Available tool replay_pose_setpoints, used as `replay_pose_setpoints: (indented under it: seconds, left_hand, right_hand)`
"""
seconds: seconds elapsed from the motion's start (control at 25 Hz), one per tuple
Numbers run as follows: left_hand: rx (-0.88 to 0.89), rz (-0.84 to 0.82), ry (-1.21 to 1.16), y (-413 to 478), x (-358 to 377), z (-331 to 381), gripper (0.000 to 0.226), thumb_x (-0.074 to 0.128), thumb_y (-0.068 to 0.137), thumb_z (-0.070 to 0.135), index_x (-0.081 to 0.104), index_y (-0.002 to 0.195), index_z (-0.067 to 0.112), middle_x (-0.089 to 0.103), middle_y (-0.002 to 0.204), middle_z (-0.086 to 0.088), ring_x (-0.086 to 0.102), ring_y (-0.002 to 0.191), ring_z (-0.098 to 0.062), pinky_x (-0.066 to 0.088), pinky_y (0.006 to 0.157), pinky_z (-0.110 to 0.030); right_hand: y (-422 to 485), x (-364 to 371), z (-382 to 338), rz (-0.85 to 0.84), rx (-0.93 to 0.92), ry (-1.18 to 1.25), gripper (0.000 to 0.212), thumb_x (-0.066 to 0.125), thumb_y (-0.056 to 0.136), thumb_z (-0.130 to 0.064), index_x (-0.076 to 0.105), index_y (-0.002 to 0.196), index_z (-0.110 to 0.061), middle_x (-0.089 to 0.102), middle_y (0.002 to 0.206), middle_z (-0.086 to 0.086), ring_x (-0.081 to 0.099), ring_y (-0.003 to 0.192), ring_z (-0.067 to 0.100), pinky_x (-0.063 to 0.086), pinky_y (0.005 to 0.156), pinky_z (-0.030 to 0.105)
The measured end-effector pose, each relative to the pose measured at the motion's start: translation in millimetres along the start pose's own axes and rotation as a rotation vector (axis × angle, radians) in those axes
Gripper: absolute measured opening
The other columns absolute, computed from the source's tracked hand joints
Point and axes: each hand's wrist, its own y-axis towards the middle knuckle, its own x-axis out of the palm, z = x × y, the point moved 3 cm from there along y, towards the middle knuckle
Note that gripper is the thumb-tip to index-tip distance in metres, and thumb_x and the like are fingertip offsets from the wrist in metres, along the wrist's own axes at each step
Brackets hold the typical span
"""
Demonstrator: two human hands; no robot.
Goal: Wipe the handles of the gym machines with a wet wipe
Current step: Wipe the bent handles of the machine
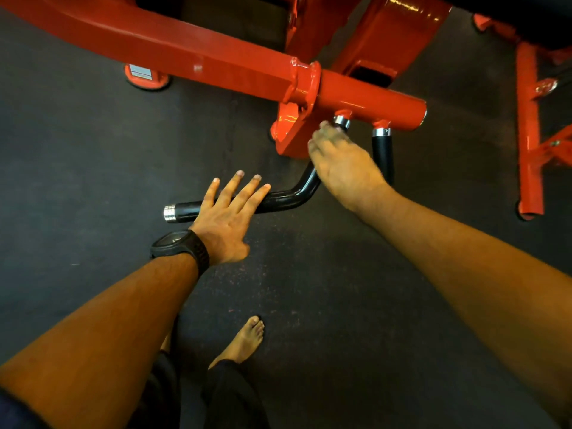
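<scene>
A black bent handle with a chrome end cap hangs from the red machine arm. A second, short black handle hangs just to its right. My left hand is over the horizontal part of the bent handle, fingers straight and spread, a black watch on the wrist. My right hand covers the upper part of the bent handle, just below its chrome collar. It is motion-blurred, with its palm side hidden. No wet wipe shows in either hand.
Red frame beams cross the top of the view, and a red upright post stands at the right. A red machine foot rests on the dark rubber floor. My bare foot stands below the handle.
</scene>
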Motion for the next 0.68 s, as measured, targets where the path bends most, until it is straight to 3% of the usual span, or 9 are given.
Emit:
replay_pose_setpoints:
  seconds: [0.08, 0.24, 0.36, 0.48, 0.6, 0.68]
  left_hand:
    - [-0.003, 0.004, -0.006, 0, 1, 1, 0.121, 0.069, 0.078, 0.036, -0.026, 0.153, 0.029, -0.024, 0.164, 0.005, -0.026, 0.150, -0.025, -0.017, 0.118, -0.053]
    - [-0.009, -0.010, 0.004, 1, 0, 0, 0.122, 0.069, 0.078, 0.035, -0.026, 0.153, 0.029, -0.026, 0.164, 0.004, -0.027, 0.149, -0.025, -0.017, 0.119, -0.054]
    - [-0.019, -0.023, 0.012, 0, 0, 2, 0.121, 0.068, 0.079, 0.033, -0.028, 0.152, 0.030, -0.027, 0.163, 0.005, -0.028, 0.149, -0.025, -0.017, 0.119, -0.054]
    - [-0.017, -0.018, 0.014, 2, 0, 1, 0.120, 0.068, 0.079, 0.033, -0.027, 0.153, 0.029, -0.027, 0.163, 0.004, -0.028, 0.149, -0.026, -0.017, 0.119, -0.054]
    - [-0.023, -0.024, 0.031, 2, -1, 3, 0.120, 0.067, 0.079, 0.034, -0.028, 0.153, 0.029, -0.027, 0.163, 0.004, -0.028, 0.149, -0.027, -0.017, 0.119, -0.054]
    - [-0.020, -0.022, 0.038, 2, 0, 3, 0.120, 0.067, 0.079, 0.034, -0.027, 0.153, 0.029, -0.027, 0.163, 0.003, -0.027, 0.149, -0.027, -0.016, 0.119, -0.055]
  right_hand:
    - [4, -3, 4, -0.026, -0.111, -0.104, 0.047, 0.044, 0.091, -0.002, 0.050, 0.138, 0.002, 0.049, 0.141, 0.022, 0.040, 0.139, 0.039, 0.027, 0.119, 0.047]
    - [18, -8, 9, -0.091, -0.030, -0.091, 0.043, 0.050, 0.094, -0.008, 0.051, 0.136, -0.002, 0.049, 0.139, 0.020, 0.041, 0.135, 0.038, 0.027, 0.119, 0.048]
    - [12, -2, -13, -0.160, -0.180, -0.165, 0.037, 0.041, 0.096, -0.009, 0.055, 0.130, -0.005, 0.052, 0.132, 0.015, 0.045, 0.130, 0.036, 0.023, 0.121, 0.046]
    - [17, -12, -7, -0.181, -0.024, -0.101, 0.038, 0.049, 0.093, -0.010, 0.055, 0.130, -0.008, 0.052, 0.130, 0.014, 0.046, 0.127, 0.034, 0.023, 0.120, 0.045]
    - [15, -8, -30, -0.248, -0.173, -0.199, 0.034, 0.052, 0.093, -0.012, 0.059, 0.127, -0.009, 0.055, 0.125, 0.013, 0.049, 0.123, 0.035, 0.027, 0.118, 0.046]
    - [18, -14, -10, -0.230, -0.094, -0.139, 0.038, 0.054, 0.093, -0.009, 0.056, 0.131, -0.007, 0.052, 0.132, 0.014, 0.046, 0.129, 0.035, 0.029, 0.117, 0.045]
